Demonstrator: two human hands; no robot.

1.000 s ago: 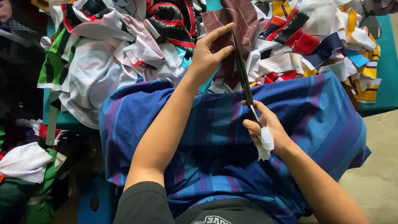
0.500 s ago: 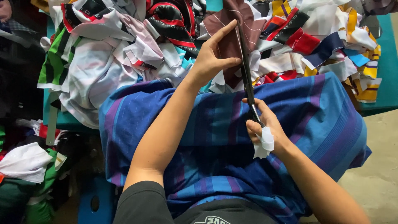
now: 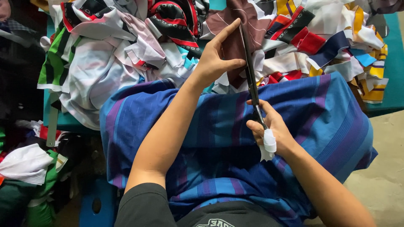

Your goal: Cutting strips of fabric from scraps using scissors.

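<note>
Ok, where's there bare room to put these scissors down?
Bare teal table shows right of the scrap pile. The blue striped cloth right of the right hand is open. Around the left hand it's crowded.

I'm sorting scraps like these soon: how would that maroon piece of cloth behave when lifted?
The maroon cloth is probably floppy: it folds and droops where the left hand pinches it. It likely weighs little, since a light pinch holds it up. The scissors in the right hand meet it, so it may sag away unless pulled taut.
</note>
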